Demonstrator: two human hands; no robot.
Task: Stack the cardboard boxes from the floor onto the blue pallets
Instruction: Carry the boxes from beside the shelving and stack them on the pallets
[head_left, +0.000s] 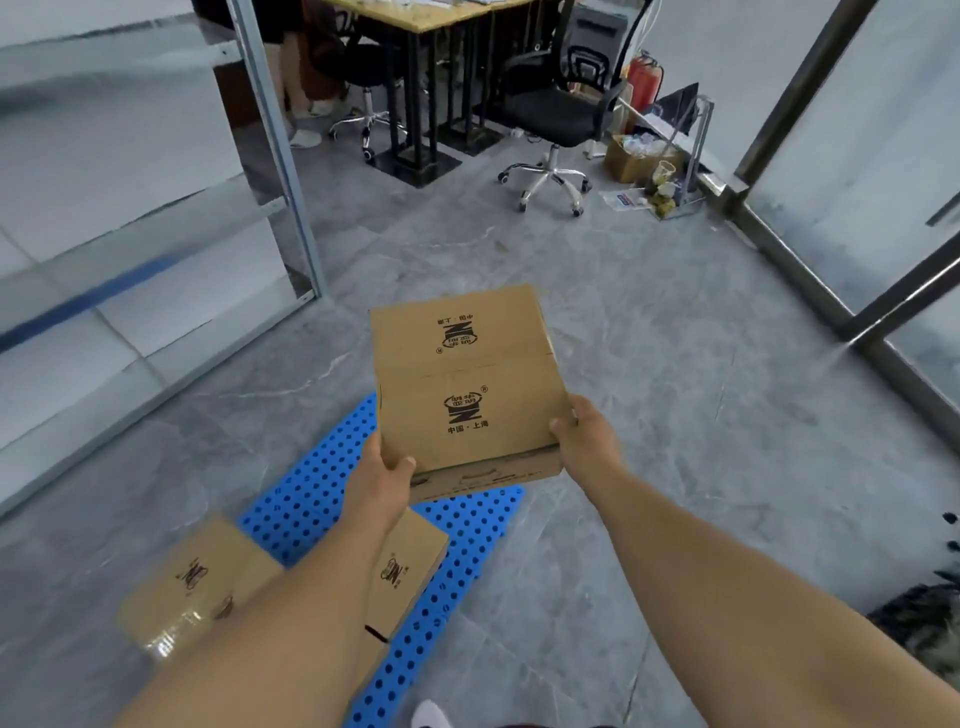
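Note:
I hold a brown cardboard box (462, 379) with black printed logos in the air above the far part of the blue perforated pallet (467, 535). My left hand (382, 475) grips its near left corner, thumb on top. My right hand (584, 434) grips its near right corner. Two more cardboard boxes lie on the pallet's near part: one (197, 577) at the left, one (408, 566) partly hidden behind my left forearm.
Glass partitions with metal frames (283, 150) stand left and right (810, 249). Ahead are a black office chair (558, 119), a desk (415, 78), a fire extinguisher (644, 80) and a box of clutter (636, 156). Grey tiled floor lies between. A person's legs show by the desk.

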